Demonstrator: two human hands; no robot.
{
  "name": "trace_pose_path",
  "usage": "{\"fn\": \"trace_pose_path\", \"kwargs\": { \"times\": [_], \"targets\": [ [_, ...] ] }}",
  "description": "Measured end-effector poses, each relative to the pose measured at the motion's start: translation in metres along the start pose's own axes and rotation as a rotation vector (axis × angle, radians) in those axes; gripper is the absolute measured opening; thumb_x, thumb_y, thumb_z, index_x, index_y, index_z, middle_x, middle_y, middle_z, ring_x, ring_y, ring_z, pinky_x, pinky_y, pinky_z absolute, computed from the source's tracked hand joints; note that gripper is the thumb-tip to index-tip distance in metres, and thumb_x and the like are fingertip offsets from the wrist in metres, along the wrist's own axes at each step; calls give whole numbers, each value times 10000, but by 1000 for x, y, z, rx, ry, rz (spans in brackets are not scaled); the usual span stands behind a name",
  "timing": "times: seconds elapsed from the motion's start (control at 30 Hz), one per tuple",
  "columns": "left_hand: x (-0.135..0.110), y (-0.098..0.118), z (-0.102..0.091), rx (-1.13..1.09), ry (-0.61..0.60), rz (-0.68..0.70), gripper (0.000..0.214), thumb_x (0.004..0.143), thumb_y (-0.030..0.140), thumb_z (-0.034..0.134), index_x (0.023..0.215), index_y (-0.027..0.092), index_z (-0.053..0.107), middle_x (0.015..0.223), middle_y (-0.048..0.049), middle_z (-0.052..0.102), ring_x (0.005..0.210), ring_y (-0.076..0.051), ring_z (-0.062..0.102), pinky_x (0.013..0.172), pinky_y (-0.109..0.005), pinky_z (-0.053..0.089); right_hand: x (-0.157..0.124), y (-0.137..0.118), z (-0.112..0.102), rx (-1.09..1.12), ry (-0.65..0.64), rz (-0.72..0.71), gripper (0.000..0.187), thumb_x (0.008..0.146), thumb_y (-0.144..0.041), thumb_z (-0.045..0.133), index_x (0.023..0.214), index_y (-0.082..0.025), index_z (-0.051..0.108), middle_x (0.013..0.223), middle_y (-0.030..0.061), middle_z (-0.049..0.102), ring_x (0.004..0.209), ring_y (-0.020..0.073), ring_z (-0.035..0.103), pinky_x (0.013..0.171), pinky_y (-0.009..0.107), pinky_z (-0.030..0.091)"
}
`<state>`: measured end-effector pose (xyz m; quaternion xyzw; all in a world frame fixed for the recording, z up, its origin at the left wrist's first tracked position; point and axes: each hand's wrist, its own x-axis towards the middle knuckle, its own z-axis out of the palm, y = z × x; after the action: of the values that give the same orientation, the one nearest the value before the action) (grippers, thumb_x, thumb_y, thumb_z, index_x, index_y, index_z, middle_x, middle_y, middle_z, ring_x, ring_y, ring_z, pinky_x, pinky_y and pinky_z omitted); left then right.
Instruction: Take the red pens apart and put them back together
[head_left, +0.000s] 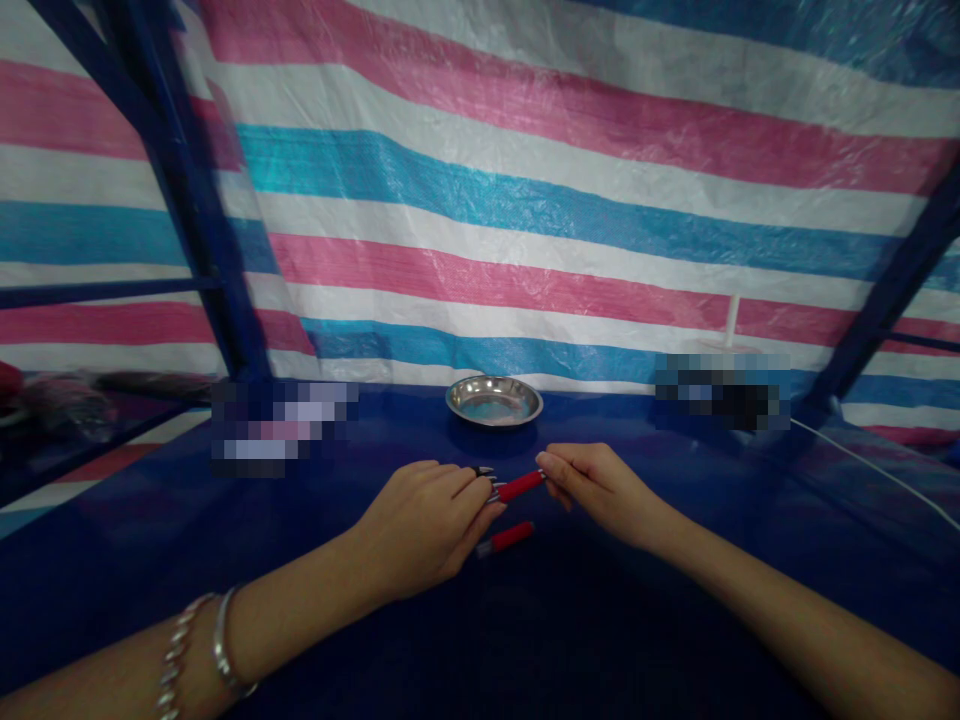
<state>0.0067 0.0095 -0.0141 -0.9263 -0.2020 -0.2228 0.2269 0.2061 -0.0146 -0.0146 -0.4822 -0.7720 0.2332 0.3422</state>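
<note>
A red pen (520, 487) is held between my two hands above the blue table. My left hand (431, 515) is closed around its left end, and a few thin dark and silvery tips stick out between the fingers; what they belong to is hidden. My right hand (596, 485) pinches the pen's right end between thumb and fingers. Just below my left hand, a second red pen-like piece (512, 537) with a grey end lies on the table, apart from both hands. A shallow round metal dish (494, 402) stands beyond the hands.
The blue table (375, 640) runs back to a striped plastic sheet (480, 200). Blue metal posts (187, 210) rise at both sides. Blurred-out items lie at back left (285, 430) and back right (724, 392). A white cable (877, 468) trails off rightward.
</note>
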Motion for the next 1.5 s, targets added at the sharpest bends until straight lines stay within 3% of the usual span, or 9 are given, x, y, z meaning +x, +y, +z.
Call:
{"fn": "trace_pose_path", "kwargs": {
  "times": [0.27,0.4,0.53,0.63,0.83,0.93,1.2,1.5],
  "targets": [
    [-3,-1,7,-41,-35,-47,288,868,248,283,704,159,502,612,-22,581,536,-162,531,489,-273,374,-2,-2,0,-110,13,-94,269,867,-292,311,649,-169,412,568,-37,422,513,76,401,502,204,289],
    [-3,-3,7,-46,-62,-65,303,871,248,268,722,157,516,628,-27,589,541,-159,534,504,-276,377,-1,-1,0,-34,39,-76,223,859,-327,331,723,-172,416,592,-36,432,543,82,410,517,202,309],
    [-3,-2,6,-49,-54,-69,311,870,255,264,716,158,517,621,-27,588,542,-157,536,500,-270,370,1,1,-1,-6,43,-45,371,864,-383,284,596,-164,417,554,-24,436,528,83,413,519,206,318],
    [-3,-1,5,-49,-47,-74,298,865,251,277,706,160,512,620,-24,586,536,-153,531,498,-266,370,1,2,-2,6,44,-38,369,853,-364,327,560,-161,425,523,-25,438,506,80,412,505,204,318],
    [-1,-1,6,-43,-48,-82,307,866,252,269,715,156,519,608,-23,578,521,-152,523,493,-269,377,2,4,-1,186,22,-43,145,819,-297,425,779,-162,462,581,-22,514,531,86,478,524,212,368],
    [-1,-1,6,-53,-53,-83,309,866,246,265,718,156,521,609,-26,583,526,-158,529,497,-275,387,3,6,1,322,3,-17,166,813,-321,434,865,-164,439,579,-23,538,496,85,486,498,218,384],
    [-3,0,6,-50,-55,-70,301,864,248,280,704,150,516,621,-36,588,539,-165,536,493,-279,388,2,4,3,384,-27,-30,187,820,-330,418,871,-153,454,514,-50,481,457,66,430,452,195,303],
    [-2,0,5,-64,-60,-97,303,860,253,283,719,148,529,613,-36,578,530,-159,526,499,-275,386,3,7,0,399,-28,-95,153,800,-280,457,906,-173,433,611,-29,492,585,96,479,524,222,331]
  ]
}}
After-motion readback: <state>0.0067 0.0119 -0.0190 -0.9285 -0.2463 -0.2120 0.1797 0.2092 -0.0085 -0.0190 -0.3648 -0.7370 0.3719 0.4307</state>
